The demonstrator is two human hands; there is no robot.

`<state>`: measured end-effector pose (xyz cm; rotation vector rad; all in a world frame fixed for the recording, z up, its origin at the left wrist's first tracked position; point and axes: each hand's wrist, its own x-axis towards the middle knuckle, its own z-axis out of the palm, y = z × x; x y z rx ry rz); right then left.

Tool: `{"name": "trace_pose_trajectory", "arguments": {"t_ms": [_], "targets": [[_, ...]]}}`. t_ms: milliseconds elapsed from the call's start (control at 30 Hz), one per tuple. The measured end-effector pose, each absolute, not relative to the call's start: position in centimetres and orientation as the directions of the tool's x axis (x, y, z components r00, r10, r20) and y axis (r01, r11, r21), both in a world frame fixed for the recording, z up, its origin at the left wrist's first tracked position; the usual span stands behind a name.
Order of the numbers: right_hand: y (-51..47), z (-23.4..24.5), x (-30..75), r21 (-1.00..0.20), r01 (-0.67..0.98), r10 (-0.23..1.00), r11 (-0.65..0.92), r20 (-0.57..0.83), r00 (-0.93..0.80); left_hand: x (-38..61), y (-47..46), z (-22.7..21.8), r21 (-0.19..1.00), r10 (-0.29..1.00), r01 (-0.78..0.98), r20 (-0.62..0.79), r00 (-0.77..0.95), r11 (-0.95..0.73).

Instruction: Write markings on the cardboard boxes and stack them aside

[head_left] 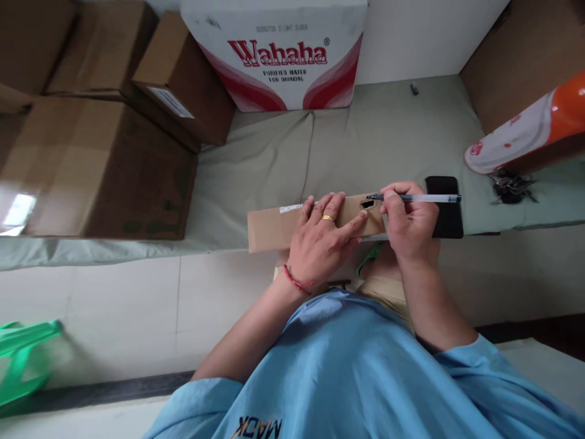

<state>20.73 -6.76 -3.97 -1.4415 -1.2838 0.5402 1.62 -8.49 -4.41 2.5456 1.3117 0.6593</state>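
A long, narrow cardboard box (267,230) lies at the front edge of the cloth-covered surface, with a ragged dark hole (367,205) near its right end. My left hand (322,238) rests flat on the box with fingers spread, the index fingertip just below the hole. It wears a gold ring and a red string bracelet. In my right hand (409,222) is a clear-barrelled pen (429,198), pinched between thumb and fingers. The pen's dark tip is at the upper edge of the hole; whether it touches the cardboard I cannot tell. A white label (291,208) shows partly beyond my left fingers.
A black phone (448,213) lies beside my right hand, with keys (512,186) and an orange-and-white can (525,131) farther right. A pen cap (414,89) sits farther back. A Wahaha carton (283,73) and brown boxes (105,164) stand behind and left.
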Motion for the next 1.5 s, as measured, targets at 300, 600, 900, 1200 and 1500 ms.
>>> {"name": "trace_pose_trajectory", "arguments": {"t_ms": [300,600,900,1200,1500], "targets": [[-7.5,-4.7,19.7,-0.826,0.534,0.844,0.181,0.409,0.347,1.7,-8.5,-4.4,0.352,0.803,0.723,0.31,0.509,-0.594],[-7.3,-4.8,19.8,-0.77,0.615,0.866,0.171,0.415,0.28,1.7,-8.6,-4.5,0.372,0.808,0.718,0.307,0.502,-0.588],[-7.0,-3.9,19.8,-0.753,0.633,0.864,0.18,0.429,0.264,1.8,-8.6,-4.2,0.34,0.807,0.733,0.296,0.511,-0.589],[-7.1,-4.3,20.8,-0.88,0.462,0.814,0.112,0.347,0.465,1.4,-8.5,-4.4,0.326,0.786,0.717,0.319,0.53,-0.616],[-7.2,-5.0,20.6,-0.941,0.32,0.906,0.107,0.224,0.358,1.2,-8.6,-4.6,0.313,0.782,0.722,0.341,0.522,-0.617]]}}
